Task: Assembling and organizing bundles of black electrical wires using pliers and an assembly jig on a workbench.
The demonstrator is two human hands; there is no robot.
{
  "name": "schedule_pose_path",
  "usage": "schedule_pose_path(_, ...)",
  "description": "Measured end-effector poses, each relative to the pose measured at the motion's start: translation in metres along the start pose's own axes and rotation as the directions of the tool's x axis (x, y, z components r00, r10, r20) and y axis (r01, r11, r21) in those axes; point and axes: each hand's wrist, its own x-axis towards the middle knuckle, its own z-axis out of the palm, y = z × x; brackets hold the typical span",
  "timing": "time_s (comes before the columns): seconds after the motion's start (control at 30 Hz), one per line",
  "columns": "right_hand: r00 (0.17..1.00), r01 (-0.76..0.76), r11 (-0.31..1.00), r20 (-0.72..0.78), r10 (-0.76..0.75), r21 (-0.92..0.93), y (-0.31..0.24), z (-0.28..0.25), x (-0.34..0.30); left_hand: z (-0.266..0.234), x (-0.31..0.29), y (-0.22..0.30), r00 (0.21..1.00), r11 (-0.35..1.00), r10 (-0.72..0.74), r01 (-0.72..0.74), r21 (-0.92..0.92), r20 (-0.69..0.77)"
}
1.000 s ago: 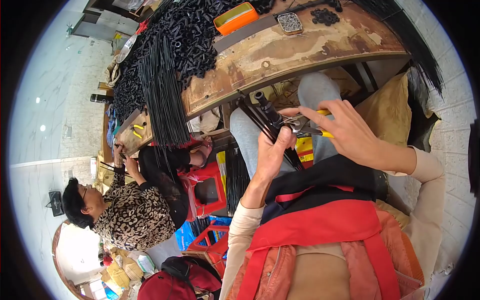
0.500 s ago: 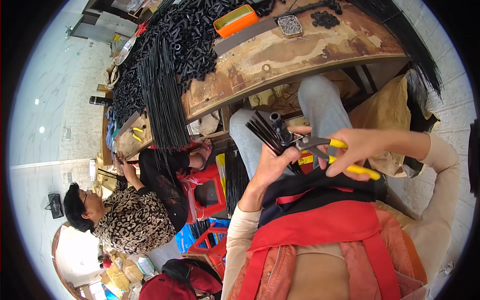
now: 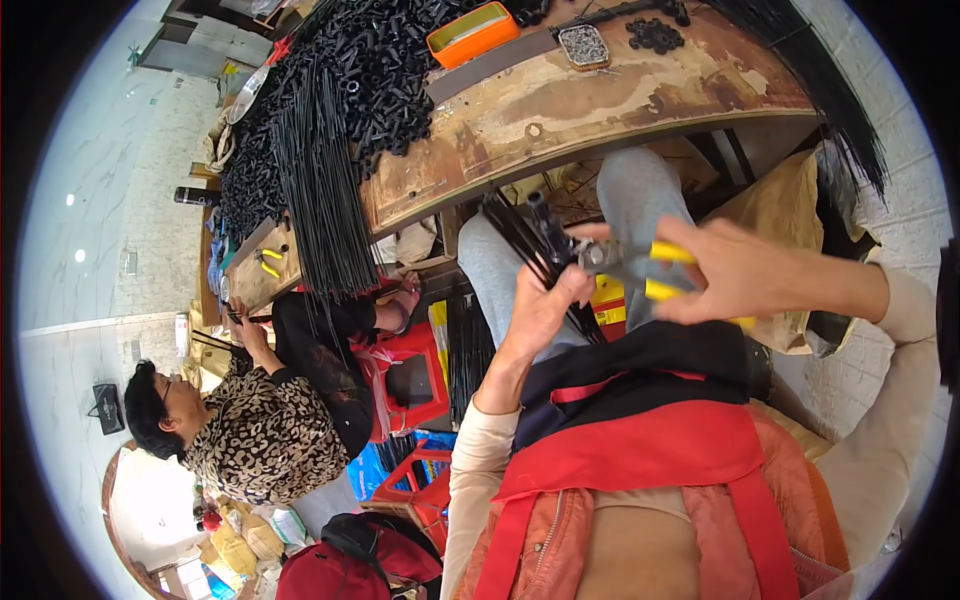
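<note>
Above my lap, my left hand (image 3: 542,308) is closed around a bundle of thin black rods (image 3: 512,230) and a black tubular fitting (image 3: 547,226) with an open end. My right hand (image 3: 735,265), smeared by motion, grips yellow-handled pliers (image 3: 672,252). Their blurred metal head points left and meets the fitting's lower end beside my left fingertips. Whether the jaws are closed on anything cannot be made out.
Ahead stands a worn wooden table (image 3: 600,120) with a heap of black tubular fittings (image 3: 400,80), long black rods (image 3: 320,180), an orange box (image 3: 473,36) and a tray of small metal pieces (image 3: 584,46). A co-worker (image 3: 265,435) sits at left near red stools (image 3: 420,385).
The fitting has tipped and shifted slightly up and left in my left hand. My right hand has turned with the pliers, moving a little up and right, and is now blurred.
</note>
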Motion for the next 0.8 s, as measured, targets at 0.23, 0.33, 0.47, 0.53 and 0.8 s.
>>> schedule_pose_path(0.23, 0.959, 0.248, 0.933, -0.066, -0.274, -0.259, 0.001, -0.018, 0.003, -0.001, 0.003, 0.002, 1.000, 1.000, 0.026, -0.026, -0.013, -0.014)
schedule_pose_path(0.33, 0.877, -0.300, 0.774, 0.481, -0.007, 0.558, 0.008, -0.003, 0.008, -0.003, -0.002, 0.004, 0.996, 0.997, 0.019, -0.013, -0.073, 0.087)
schedule_pose_path(0.47, 0.985, 0.092, 0.995, -0.151, -0.086, 0.035, 0.010, 0.008, 0.008, -0.005, -0.003, 0.002, 0.999, 0.999, 0.023, -0.022, -0.032, 0.044)
schedule_pose_path(0.53, 0.704, 0.370, 0.782, -0.398, -0.588, -0.502, 0.025, 0.007, 0.017, 0.000, -0.001, 0.003, 0.998, 0.997, 0.055, -0.054, -0.054, 0.016)
schedule_pose_path(0.8, 0.992, 0.076, 0.800, 0.040, -0.124, 0.596, 0.036, 0.056, 0.026, -0.002, -0.003, 0.005, 0.997, 0.999, 0.039, -0.039, -0.004, 0.066)
